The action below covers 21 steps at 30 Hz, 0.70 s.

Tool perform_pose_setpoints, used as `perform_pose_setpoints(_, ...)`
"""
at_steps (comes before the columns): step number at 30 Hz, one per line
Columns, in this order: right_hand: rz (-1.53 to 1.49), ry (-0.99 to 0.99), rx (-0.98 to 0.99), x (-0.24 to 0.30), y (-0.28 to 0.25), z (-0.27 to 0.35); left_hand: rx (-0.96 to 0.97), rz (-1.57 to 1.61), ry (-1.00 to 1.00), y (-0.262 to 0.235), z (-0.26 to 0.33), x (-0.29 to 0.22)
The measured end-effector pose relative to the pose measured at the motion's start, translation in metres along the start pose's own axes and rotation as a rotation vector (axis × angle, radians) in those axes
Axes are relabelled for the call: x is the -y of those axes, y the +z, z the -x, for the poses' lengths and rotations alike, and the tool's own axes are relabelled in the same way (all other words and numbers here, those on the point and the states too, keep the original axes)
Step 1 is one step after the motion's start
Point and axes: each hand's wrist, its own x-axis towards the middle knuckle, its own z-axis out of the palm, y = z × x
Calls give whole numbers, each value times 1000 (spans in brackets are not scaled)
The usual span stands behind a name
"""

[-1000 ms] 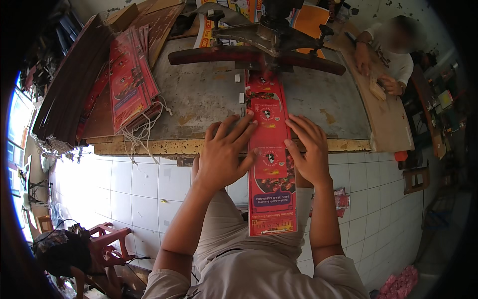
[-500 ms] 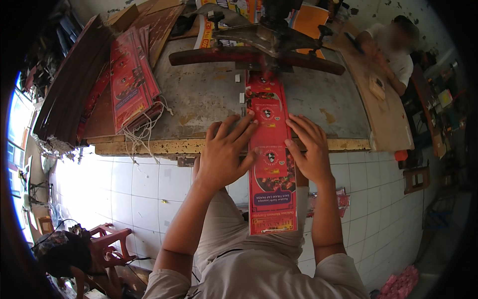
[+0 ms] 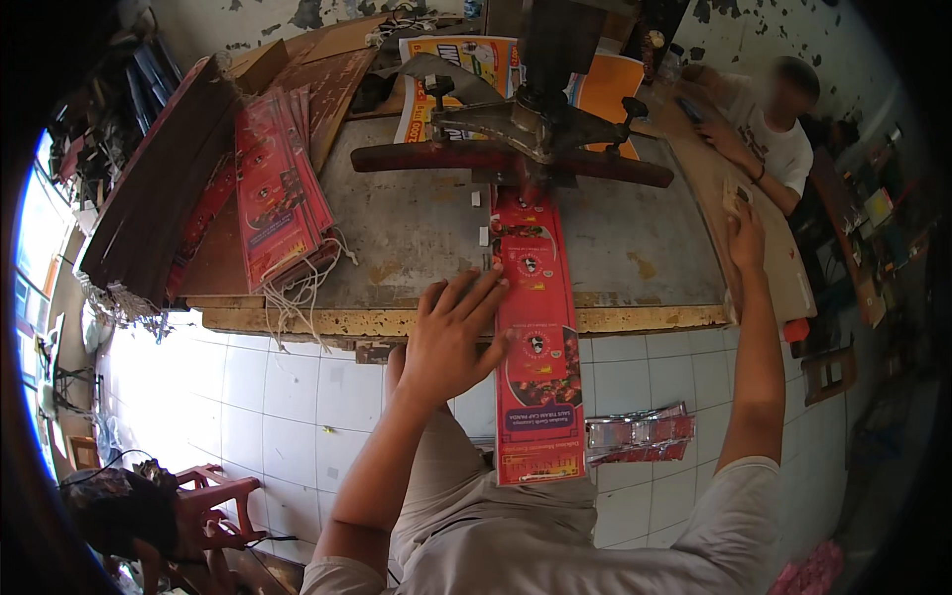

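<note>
A long red printed card strip runs from beneath the press out over the table's near edge toward my lap. My left hand lies along the strip's left side, fingers stretched out and thumb on the card. Off to the right, my right hand has its fingers closed around a small tan block on the brown board; the fingers partly hide it. Above the strip's far end stands the metal press with its dark red curved bar.
Red printed cards with white strings lie in a stack at the left, beside a dark sheet pile. A person sits at the brown board. More strips lie on the tiled floor, and a red stool stands lower left.
My right hand has left the strip's right side and reached right to the tan block. My left hand stays on the strip. The view has shifted slightly.
</note>
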Motion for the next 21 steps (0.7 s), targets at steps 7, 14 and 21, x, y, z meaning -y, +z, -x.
perform_pose_setpoints(7,-104,-53,15,-29,-1,-5,-16,16,12,2,-1,-1)
perform_pose_setpoints(14,-537,-121,59,81,-82,80,-21,15,25,4,-2,-1)
perform_pose_setpoints(21,-823,-475,238,257,-183,167,-10,-7,17,5,2,2)
